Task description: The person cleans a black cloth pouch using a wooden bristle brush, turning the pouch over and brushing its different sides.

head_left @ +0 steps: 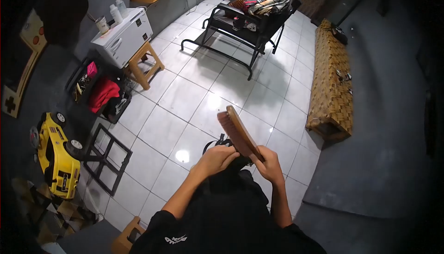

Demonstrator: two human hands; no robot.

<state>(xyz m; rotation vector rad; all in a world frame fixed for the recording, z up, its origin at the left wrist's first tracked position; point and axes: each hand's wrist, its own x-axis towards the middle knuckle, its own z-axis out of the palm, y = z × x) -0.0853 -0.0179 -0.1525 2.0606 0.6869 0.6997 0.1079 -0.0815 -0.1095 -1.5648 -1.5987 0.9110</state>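
Note:
A wooden brush (241,136) with reddish-brown bristles is held up in front of my body, its far end pointing up and to the left. My right hand (269,164) is closed round its near end. At the bristle side, my left hand (217,160) has its fingers pressed together; whether they pinch anything is too small to tell. Black straps (221,140) show just beyond my left hand, and a dark item lies beneath both hands, mostly hidden.
A black metal chair (240,34) with cloths stands ahead. To the right is a woven bench (330,85). At the left are a white box (122,36) on a wooden stool (144,64), a yellow toy car (59,154) and a black frame (107,159) on the tiled floor (173,115).

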